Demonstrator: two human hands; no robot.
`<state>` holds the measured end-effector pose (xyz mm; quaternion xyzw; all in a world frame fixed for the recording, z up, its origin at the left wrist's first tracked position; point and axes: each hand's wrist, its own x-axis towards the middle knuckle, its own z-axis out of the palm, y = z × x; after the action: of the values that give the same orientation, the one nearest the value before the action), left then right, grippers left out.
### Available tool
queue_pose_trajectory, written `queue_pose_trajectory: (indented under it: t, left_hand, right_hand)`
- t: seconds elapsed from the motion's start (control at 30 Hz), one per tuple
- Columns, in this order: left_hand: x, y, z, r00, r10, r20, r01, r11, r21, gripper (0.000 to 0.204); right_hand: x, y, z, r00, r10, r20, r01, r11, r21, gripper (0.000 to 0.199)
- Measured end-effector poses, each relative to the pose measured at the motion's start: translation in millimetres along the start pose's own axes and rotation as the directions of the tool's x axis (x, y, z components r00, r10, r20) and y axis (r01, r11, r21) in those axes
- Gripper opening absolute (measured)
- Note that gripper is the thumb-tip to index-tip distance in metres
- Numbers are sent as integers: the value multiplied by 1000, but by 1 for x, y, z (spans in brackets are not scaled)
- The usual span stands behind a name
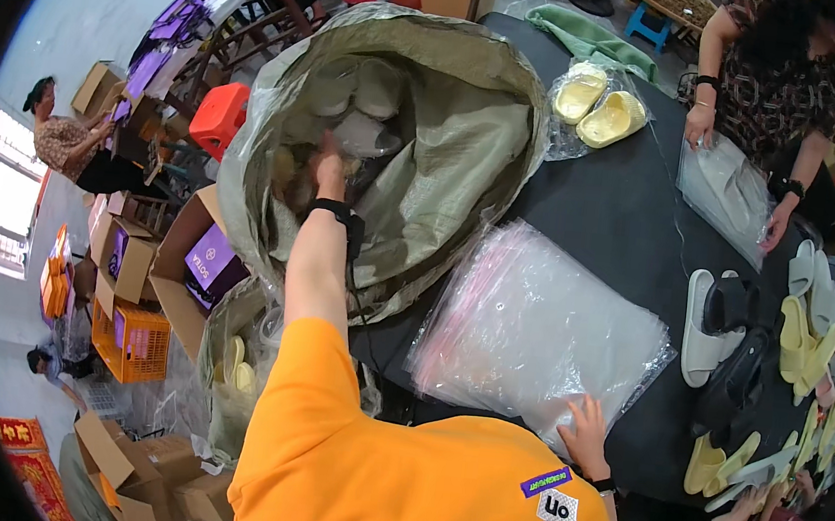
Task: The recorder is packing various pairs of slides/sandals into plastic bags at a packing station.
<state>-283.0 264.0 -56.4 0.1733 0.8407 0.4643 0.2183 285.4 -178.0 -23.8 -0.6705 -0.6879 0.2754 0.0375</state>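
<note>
My left hand [329, 167] reaches deep into a big open grey-green woven sack [447, 163] and is among pale slippers [379, 86] piled inside. Its fingers are blurred, so its grip is unclear. A black band is on that wrist. My right hand [587, 433] lies flat with fingers spread on a stack of clear plastic bags [531, 332], which rests on the black table [613, 209]. My orange shirt fills the lower middle of the view.
Across the table a person's hands [697, 127] press a clear bag holding grey slippers [726, 190]. Bagged yellow slippers [598, 107] lie near the sack. Loose white [701, 338], black [735, 306] and yellow slippers [807, 343] lie on the right. Cardboard boxes [185, 278], an orange crate [133, 339] and a red stool [218, 116] stand on the left.
</note>
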Motion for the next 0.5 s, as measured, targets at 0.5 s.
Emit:
queue_pose_trajectory:
  t: [0.5]
  left_hand:
    - [-110,127,-104,791,451,414,207,438,-875,23]
  right_hand:
    - [3,4,8,999,-8,-54,9,1000,14,52]
